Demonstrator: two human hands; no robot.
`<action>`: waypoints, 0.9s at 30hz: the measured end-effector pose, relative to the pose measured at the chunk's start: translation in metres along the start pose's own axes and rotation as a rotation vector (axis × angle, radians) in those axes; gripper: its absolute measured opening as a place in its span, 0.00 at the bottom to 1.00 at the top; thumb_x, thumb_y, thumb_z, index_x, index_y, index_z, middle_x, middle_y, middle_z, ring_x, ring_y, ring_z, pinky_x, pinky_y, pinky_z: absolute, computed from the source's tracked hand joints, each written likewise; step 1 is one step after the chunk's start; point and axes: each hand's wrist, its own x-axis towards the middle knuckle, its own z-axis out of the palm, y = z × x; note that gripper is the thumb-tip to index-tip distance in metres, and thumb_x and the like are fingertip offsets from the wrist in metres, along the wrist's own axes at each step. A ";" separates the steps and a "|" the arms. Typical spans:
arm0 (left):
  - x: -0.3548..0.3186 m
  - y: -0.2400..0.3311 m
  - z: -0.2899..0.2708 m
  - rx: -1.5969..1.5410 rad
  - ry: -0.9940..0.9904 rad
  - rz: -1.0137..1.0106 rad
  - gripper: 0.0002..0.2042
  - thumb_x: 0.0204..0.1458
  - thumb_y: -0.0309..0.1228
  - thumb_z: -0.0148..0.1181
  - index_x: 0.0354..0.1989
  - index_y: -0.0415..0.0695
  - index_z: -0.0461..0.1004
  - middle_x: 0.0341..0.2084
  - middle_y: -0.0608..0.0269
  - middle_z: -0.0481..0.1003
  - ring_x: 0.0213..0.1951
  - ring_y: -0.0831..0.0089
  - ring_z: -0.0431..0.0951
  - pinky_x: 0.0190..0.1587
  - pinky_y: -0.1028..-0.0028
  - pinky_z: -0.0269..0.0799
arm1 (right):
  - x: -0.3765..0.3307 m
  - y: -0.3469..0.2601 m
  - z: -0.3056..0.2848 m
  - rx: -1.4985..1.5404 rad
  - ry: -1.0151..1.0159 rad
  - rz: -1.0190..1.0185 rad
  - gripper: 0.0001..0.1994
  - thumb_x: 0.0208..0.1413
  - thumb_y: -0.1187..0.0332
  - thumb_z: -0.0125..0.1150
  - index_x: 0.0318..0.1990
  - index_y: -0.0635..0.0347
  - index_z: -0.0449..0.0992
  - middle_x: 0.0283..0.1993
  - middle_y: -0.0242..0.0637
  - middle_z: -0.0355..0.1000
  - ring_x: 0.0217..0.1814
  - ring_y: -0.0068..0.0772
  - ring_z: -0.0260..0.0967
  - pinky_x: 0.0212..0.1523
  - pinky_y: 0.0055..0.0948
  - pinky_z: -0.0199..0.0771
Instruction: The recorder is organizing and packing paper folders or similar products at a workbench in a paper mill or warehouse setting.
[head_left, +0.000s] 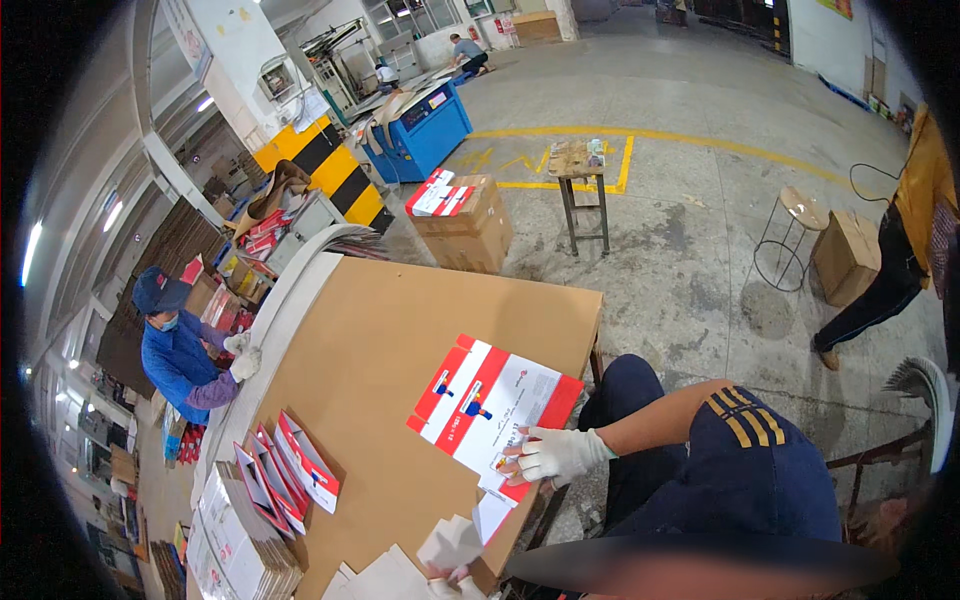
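Note:
A flat red and white printed carton [505, 385] lies on the brown table in front of me, close to its right edge. My right hand [562, 455], in a white glove with bare fingertips, rests on the carton's near part with the fingers spread flat. At the lower edge my left hand [456, 584], also gloved, pinches a small grey-white cardboard piece [450, 543]; part of this hand is cut off by the picture's edge. More plain grey-white cardboard sheets [385, 578] lie just left of it.
Several folded red and white cartons [300, 465] stand left on the brown tabletop [400, 310], beside a stack of flat cartons [240, 535]. Across the table stands a co-worker in blue [180, 365]. Beyond are a cardboard box [460, 225], a stool [578, 160] and a blue machine [420, 130].

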 end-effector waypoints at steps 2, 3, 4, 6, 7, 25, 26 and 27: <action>0.001 -0.015 0.005 -0.181 0.077 -0.071 0.27 0.53 0.39 0.59 0.56 0.37 0.59 0.56 0.48 0.63 0.56 0.60 0.65 0.58 0.57 0.61 | 0.000 -0.004 0.002 -0.023 -0.011 0.075 0.35 0.46 0.46 0.61 0.63 0.44 0.62 0.69 0.29 0.56 0.70 0.40 0.52 0.62 0.59 0.52; 0.002 -0.019 0.006 -0.269 0.121 -0.109 0.27 0.53 0.39 0.59 0.56 0.37 0.60 0.56 0.48 0.64 0.55 0.60 0.65 0.57 0.57 0.61 | 0.001 -0.004 0.001 -0.020 -0.015 0.071 0.35 0.46 0.46 0.61 0.63 0.44 0.62 0.69 0.29 0.56 0.70 0.40 0.52 0.62 0.59 0.52; 0.000 -0.025 0.006 -0.355 0.168 -0.150 0.26 0.53 0.39 0.59 0.56 0.37 0.60 0.55 0.48 0.64 0.55 0.61 0.66 0.57 0.57 0.62 | 0.003 -0.005 0.001 -0.004 0.011 0.077 0.33 0.46 0.48 0.61 0.62 0.45 0.64 0.68 0.29 0.58 0.69 0.39 0.53 0.62 0.59 0.51; -0.003 -0.026 0.003 -0.511 0.275 -0.238 0.25 0.54 0.38 0.58 0.55 0.37 0.61 0.55 0.49 0.65 0.54 0.61 0.67 0.56 0.58 0.63 | 0.007 -0.008 0.003 0.036 0.034 0.067 0.31 0.47 0.50 0.62 0.60 0.45 0.66 0.66 0.29 0.60 0.69 0.38 0.53 0.62 0.58 0.50; -0.013 -0.022 -0.011 -0.579 0.339 -0.284 0.24 0.54 0.38 0.58 0.54 0.37 0.61 0.55 0.49 0.65 0.54 0.62 0.67 0.56 0.59 0.64 | 0.010 -0.007 0.005 0.057 0.042 0.053 0.31 0.47 0.50 0.61 0.60 0.45 0.66 0.65 0.30 0.61 0.68 0.38 0.54 0.62 0.58 0.50; 0.018 0.069 0.013 0.547 -0.420 0.534 0.41 0.45 0.41 0.62 0.67 0.38 0.50 0.67 0.44 0.48 0.69 0.48 0.46 0.64 0.40 0.39 | 0.014 0.023 -0.025 -0.231 -0.182 -0.074 0.21 0.56 0.65 0.44 0.59 0.45 0.67 0.67 0.29 0.58 0.71 0.34 0.50 0.65 0.57 0.50; 0.017 0.074 0.016 0.524 -0.414 0.526 0.42 0.46 0.43 0.62 0.66 0.37 0.51 0.67 0.44 0.49 0.69 0.47 0.45 0.65 0.42 0.37 | 0.011 0.023 -0.024 -0.229 -0.184 -0.073 0.21 0.56 0.65 0.44 0.59 0.45 0.67 0.67 0.29 0.58 0.71 0.34 0.50 0.65 0.57 0.50; 0.019 0.070 0.019 0.577 -0.389 0.528 0.41 0.47 0.48 0.60 0.66 0.40 0.52 0.67 0.44 0.50 0.68 0.47 0.47 0.64 0.39 0.38 | 0.012 0.021 -0.022 -0.221 -0.147 -0.078 0.20 0.56 0.65 0.45 0.57 0.45 0.68 0.67 0.30 0.59 0.71 0.35 0.50 0.64 0.59 0.50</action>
